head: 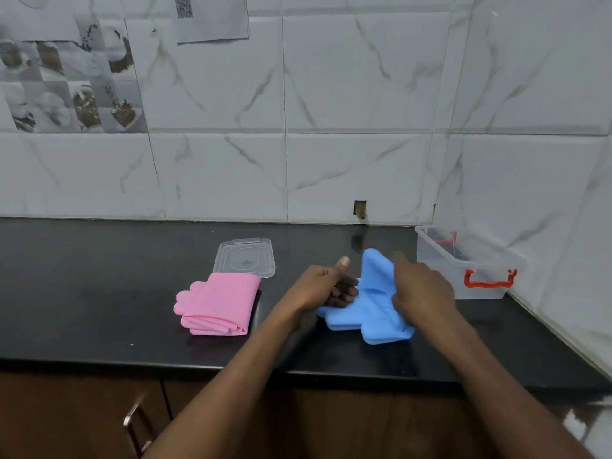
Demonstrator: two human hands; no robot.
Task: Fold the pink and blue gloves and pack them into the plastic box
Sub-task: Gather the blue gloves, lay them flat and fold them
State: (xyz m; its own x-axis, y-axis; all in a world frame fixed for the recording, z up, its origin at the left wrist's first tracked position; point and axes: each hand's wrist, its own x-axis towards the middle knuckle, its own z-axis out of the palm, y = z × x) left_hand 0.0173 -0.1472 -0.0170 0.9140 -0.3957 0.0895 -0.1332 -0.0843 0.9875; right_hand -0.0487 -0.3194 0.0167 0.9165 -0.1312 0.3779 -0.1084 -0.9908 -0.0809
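Observation:
The pink gloves (218, 304) lie folded flat on the black counter (99, 293), left of centre. The blue gloves (367, 303) lie at centre right, partly folded, with one end raised. My left hand (328, 286) sits at their left edge, fingers curled against the blue material and thumb up. My right hand (420, 289) grips the lifted blue part from the right, with the forefinger stretched out. The clear plastic box (463, 263) with red handles stands open at the right, against the wall corner. Its clear lid (245, 258) lies flat behind the pink gloves.
Marble-look tiled walls close off the back and right sides of the counter. A small hole (360, 209) shows in the back wall. Wooden cabinet doors with a metal handle (135, 422) sit below the counter's front edge.

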